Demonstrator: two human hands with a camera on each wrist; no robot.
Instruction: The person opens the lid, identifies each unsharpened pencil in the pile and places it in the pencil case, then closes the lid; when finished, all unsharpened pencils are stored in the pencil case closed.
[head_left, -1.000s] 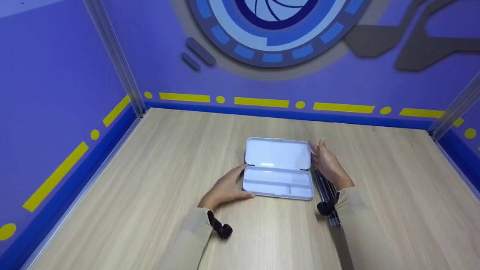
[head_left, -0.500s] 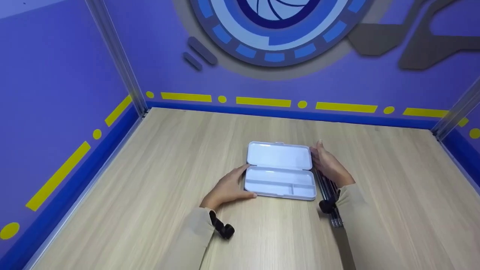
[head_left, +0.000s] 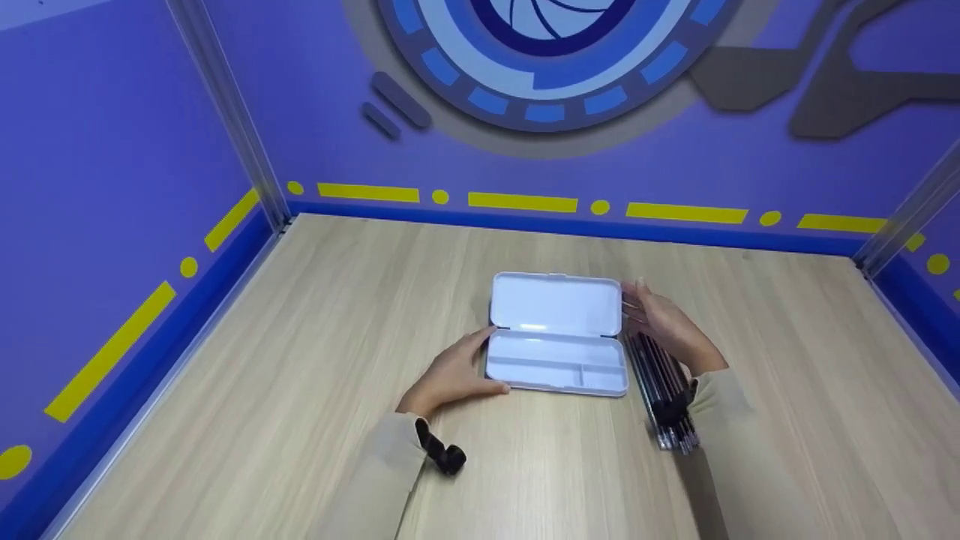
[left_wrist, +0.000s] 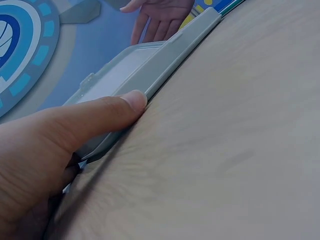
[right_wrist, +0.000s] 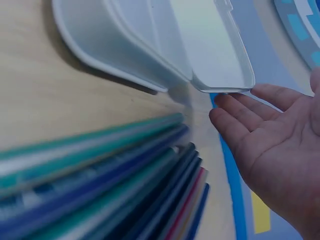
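Note:
A white pencil case (head_left: 536, 379) stands unfolded on the table, its lid (head_left: 556, 304) tipped back behind the divided tray. My left hand (head_left: 454, 377) holds the tray's left end, the thumb (left_wrist: 117, 112) against its front wall in the left wrist view; its other fingers are mostly hidden. At the lid's right edge is my right hand (head_left: 669, 326), palm facing the case. Its fingers (right_wrist: 235, 115) are extended and reach the lid's corner in the right wrist view. Several pencils (head_left: 660, 390) lie side by side just right of the case, partly under my right wrist.
The wood-grain table (head_left: 360, 300) is bounded by a blue printed wall (head_left: 450, 165) at the back and another wall (head_left: 112, 225) on the left. Metal posts stand in the corners. Both wrists wear black camera mounts.
The lid looks leaned further back than half a second ago. My right hand and wrist have shifted slightly right, uncovering more pencils. My left hand keeps its hold.

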